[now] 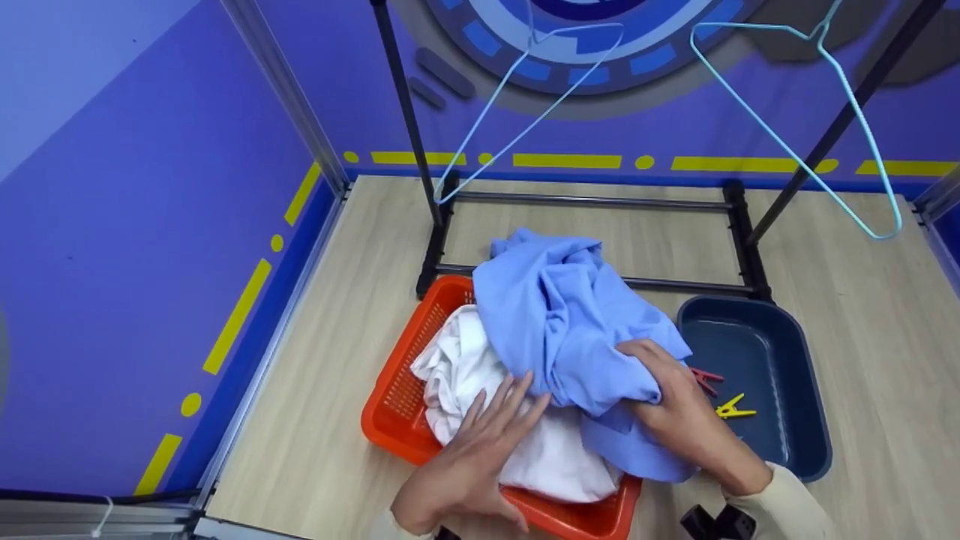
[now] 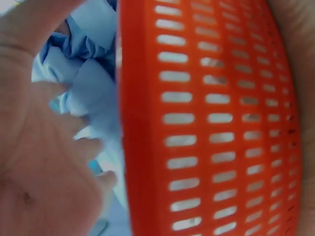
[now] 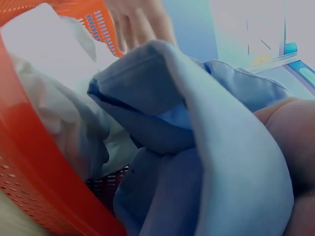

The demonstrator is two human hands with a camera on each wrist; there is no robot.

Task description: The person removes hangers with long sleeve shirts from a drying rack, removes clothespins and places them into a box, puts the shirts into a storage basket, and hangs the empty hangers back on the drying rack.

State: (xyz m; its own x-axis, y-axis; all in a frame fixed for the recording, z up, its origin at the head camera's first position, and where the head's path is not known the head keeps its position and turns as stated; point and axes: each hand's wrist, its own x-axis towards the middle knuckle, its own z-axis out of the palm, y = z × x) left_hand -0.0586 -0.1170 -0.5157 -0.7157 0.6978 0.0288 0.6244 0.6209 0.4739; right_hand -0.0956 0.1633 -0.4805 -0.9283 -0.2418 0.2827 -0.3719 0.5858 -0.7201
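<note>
A crumpled blue garment [image 1: 555, 315] lies bunched over the orange basket [image 1: 390, 390] and hangs past its right side. My right hand [image 1: 682, 412] grips a fold of it, thumb on top; the right wrist view shows the blue cloth [image 3: 241, 147] draping from that hand. My left hand [image 1: 480, 450] is spread over the basket's near side, its fingertips at the lower edge of the blue garment. White clothing [image 1: 465, 360] lies crumpled in the basket beneath. In the left wrist view the left palm [image 2: 44, 157] faces the basket's slotted wall [image 2: 197, 118].
A dark tub [image 1: 814, 420] stands at the right, with a red clothespin [image 1: 705, 379] and a yellow clothespin [image 1: 733, 407] inside. Behind is a black rack [image 1: 739, 240]. Two light blue hangers, one left [image 1: 487, 97] and one right [image 1: 862, 120], hang above.
</note>
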